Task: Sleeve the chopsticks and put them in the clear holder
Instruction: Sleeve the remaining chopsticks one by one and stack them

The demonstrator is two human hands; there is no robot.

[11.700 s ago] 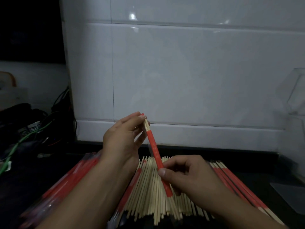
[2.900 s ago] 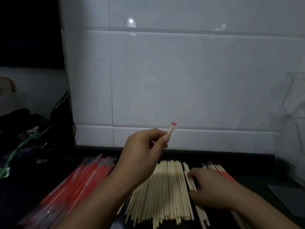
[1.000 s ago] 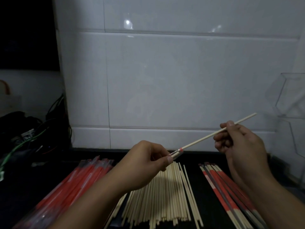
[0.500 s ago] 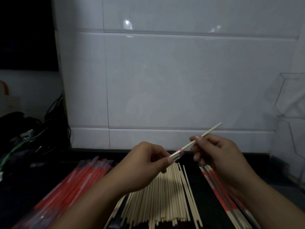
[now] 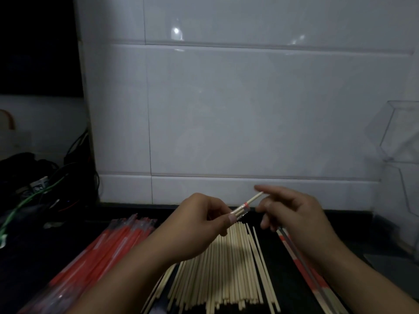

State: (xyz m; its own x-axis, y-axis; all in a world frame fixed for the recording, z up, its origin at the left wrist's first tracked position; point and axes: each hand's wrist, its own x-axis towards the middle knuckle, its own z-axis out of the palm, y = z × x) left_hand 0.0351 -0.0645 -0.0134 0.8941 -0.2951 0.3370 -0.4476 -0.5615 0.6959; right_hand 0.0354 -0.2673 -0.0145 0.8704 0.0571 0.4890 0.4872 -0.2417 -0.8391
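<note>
Nearest to me, a loose heap of bare chopsticks (image 5: 226, 268) lies on the dark counter (image 5: 283, 279), fanned out between my forearms. To its left sits a pile of red sleeves (image 5: 108, 248) in clear wrapping, and to its right a few sleeved chopsticks (image 5: 303, 266) lie side by side, partly under my right wrist.

Above the heap, my left hand (image 5: 199, 225) pinches the mouth of a sleeve (image 5: 241, 210) between thumb and forefinger, its grip closed on that sleeve. A chopstick (image 5: 255, 197) sticks out of the sleeve mouth, tilted up to the right, only a short pale length showing. My right hand (image 5: 292, 214) is just beside that free end, fingers loosely curled and blurred; I cannot tell whether its grip is on the chopstick tip or only touching it.

Farther back the counter meets a white tiled wall (image 5: 226, 109). At the far right, against the wall, stands the clear holder (image 5: 399, 141), well apart from my hands. At the far left, a tangle of cables (image 5: 45, 184) lies in the dark.
</note>
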